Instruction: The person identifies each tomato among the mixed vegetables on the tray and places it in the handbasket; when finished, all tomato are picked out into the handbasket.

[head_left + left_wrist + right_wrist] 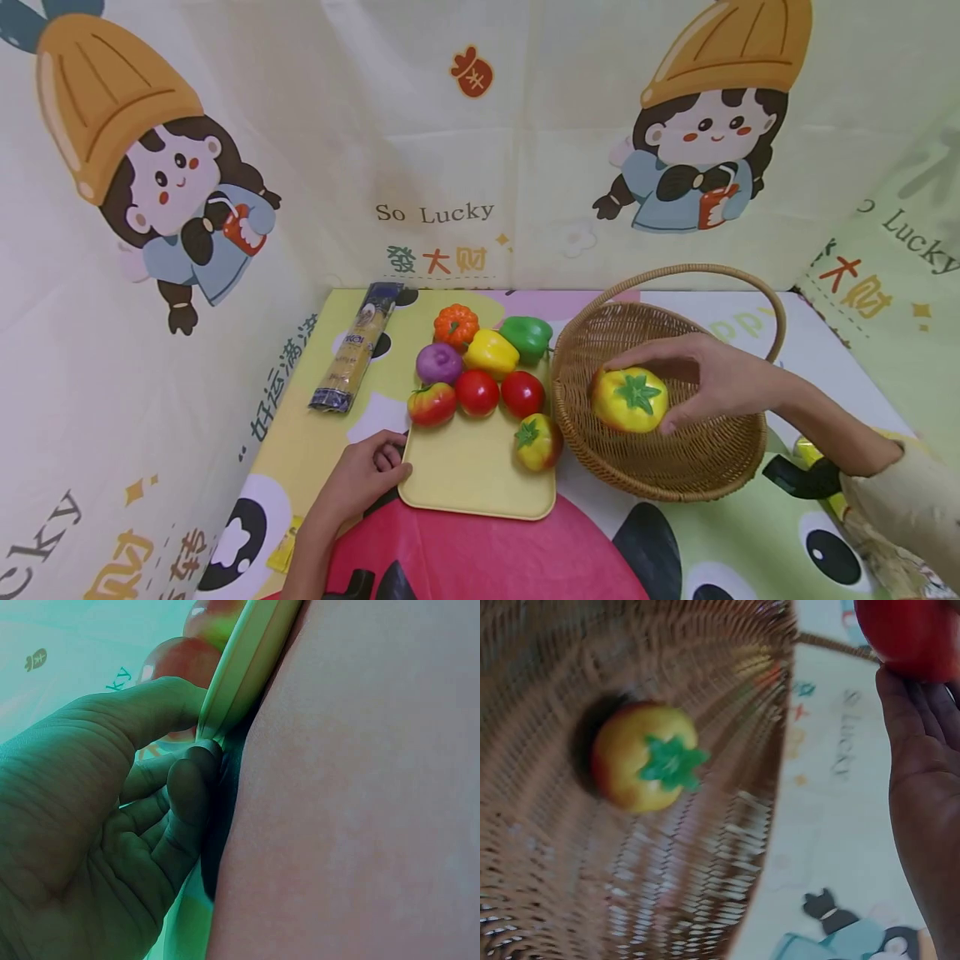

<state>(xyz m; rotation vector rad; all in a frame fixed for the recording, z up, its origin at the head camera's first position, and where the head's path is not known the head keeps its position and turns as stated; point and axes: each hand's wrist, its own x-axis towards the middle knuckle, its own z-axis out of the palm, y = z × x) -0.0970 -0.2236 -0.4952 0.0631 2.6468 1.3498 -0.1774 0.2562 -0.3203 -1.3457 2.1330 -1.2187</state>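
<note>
Over the wicker basket (720,467), my right hand (708,379) holds a yellow-and-red toy tomato (632,400) with a green leafy top, fingers at its far side and thumb near. The right wrist view shows the held tomato's red side (911,634) at the upper right. Another yellow toy tomato (641,757) lies inside the basket in that view. My left hand (367,471) pinches the left rim of the pale yellow tray (472,479). From the left wrist, the thumb (176,709) lies on one side of the rim and curled fingers on the other.
On the tray, two red tomatoes (477,393), red-yellow ones (432,406), a purple onion (439,364), an orange pumpkin (456,326), and yellow (492,353) and green peppers (527,338) sit together. A spaghetti packet (358,350) lies left. The basket's handle (776,308) arches behind.
</note>
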